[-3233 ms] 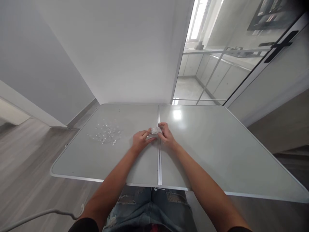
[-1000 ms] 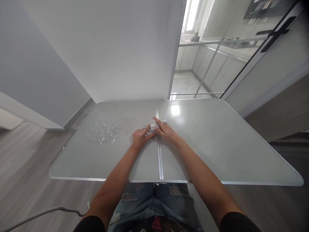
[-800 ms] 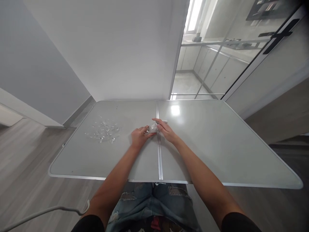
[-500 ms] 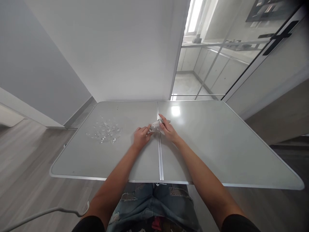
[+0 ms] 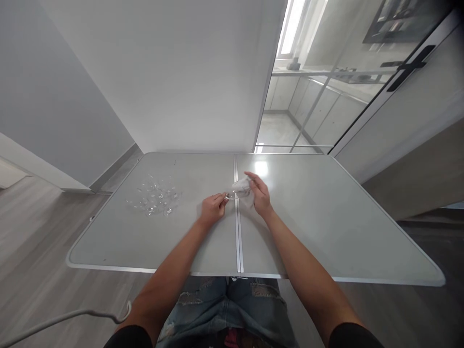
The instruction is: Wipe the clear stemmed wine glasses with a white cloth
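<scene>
My left hand (image 5: 213,208) pinches one end of a small clear, shiny piece (image 5: 232,195) over the table's centre seam; its exact kind is too small to make out. Just to the right, my right hand (image 5: 260,194) holds a crumpled white cloth or tissue (image 5: 243,189), its index finger stretched out above. The cloth lies against the far end of the clear piece and hides part of it. On the left half of the table lies a loose pile of similar clear pieces (image 5: 157,195), several of them overlapping.
A pale folding table (image 5: 326,217) with a metal rim spans the view, its seam (image 5: 238,241) running down the middle. A white wall (image 5: 174,87) stands behind it. At right is a glass door with a black handle (image 5: 411,67). A grey cable (image 5: 72,315) shows at lower left.
My right hand has drawn slightly to the right with the white cloth, which now looks more spread. More of the clear piece shows between the hands. The view has shifted slightly.
</scene>
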A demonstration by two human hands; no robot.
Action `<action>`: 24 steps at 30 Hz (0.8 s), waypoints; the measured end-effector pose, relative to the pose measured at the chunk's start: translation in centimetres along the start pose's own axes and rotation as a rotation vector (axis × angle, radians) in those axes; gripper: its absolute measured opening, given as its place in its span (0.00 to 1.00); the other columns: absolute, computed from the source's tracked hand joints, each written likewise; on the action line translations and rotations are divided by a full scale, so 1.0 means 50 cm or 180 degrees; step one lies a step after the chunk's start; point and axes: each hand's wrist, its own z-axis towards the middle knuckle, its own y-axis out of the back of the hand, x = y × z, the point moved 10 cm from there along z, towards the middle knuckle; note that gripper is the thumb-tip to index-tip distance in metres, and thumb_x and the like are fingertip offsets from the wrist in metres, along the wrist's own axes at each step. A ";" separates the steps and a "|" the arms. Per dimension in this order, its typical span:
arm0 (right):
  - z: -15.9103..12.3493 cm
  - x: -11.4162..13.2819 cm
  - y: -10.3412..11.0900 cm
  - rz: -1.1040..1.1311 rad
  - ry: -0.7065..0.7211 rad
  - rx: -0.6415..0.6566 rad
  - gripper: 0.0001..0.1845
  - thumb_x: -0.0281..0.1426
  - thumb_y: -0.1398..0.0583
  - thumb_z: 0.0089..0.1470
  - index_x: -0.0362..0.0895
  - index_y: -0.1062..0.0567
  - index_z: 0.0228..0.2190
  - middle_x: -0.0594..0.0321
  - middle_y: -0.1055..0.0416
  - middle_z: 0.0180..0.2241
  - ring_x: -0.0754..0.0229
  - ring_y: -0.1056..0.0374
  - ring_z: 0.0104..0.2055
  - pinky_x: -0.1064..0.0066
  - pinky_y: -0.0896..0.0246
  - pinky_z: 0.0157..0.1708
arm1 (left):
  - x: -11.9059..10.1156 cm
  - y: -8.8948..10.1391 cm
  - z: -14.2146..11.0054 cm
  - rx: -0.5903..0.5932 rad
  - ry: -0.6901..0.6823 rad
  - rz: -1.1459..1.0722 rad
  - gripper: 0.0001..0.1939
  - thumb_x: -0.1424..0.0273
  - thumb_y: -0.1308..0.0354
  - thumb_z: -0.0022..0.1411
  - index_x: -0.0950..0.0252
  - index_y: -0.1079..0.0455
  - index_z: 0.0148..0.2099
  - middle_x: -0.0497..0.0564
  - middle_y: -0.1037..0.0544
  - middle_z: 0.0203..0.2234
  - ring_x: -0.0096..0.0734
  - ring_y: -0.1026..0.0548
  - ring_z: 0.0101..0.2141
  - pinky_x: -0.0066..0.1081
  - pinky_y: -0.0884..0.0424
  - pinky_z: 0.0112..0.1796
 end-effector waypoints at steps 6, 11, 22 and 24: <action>0.011 -0.043 0.052 0.0616 -0.0144 -0.0713 0.25 0.46 0.48 0.63 0.52 0.40 0.58 0.58 0.31 0.45 0.56 0.32 0.43 0.65 0.35 0.41 | -0.002 0.015 0.006 -0.0006 0.0147 -0.0838 0.19 0.61 0.54 0.73 0.64 0.24 0.48 0.54 0.20 0.30 0.30 0.25 0.30 0.30 0.30 0.35; -0.031 -0.050 -0.087 0.1364 -0.1183 0.0946 0.22 0.48 0.47 0.61 0.48 0.30 0.49 0.56 0.27 0.42 0.53 0.30 0.38 0.62 0.32 0.34 | -0.049 -0.028 0.005 0.0917 -0.0139 -0.1431 0.21 0.57 0.51 0.71 0.65 0.21 0.41 0.53 0.21 0.27 0.30 0.26 0.27 0.28 0.31 0.31; -0.025 -0.036 -0.090 0.1899 -0.0575 0.0318 0.16 0.40 0.46 0.63 0.53 0.30 0.51 0.63 0.27 0.48 0.56 0.30 0.48 0.61 0.32 0.47 | 0.049 -0.018 0.008 0.0081 0.1402 -0.3028 0.24 0.52 0.41 0.63 0.69 0.27 0.28 0.46 0.35 0.19 0.21 0.41 0.20 0.25 0.43 0.23; -0.033 -0.023 -0.092 0.1353 -0.0200 0.0222 0.19 0.41 0.48 0.65 0.54 0.33 0.55 0.61 0.28 0.52 0.55 0.31 0.52 0.59 0.33 0.51 | 0.076 -0.017 0.005 -0.0224 0.1599 -0.3098 0.25 0.51 0.42 0.63 0.68 0.32 0.25 0.46 0.37 0.19 0.21 0.42 0.21 0.25 0.43 0.23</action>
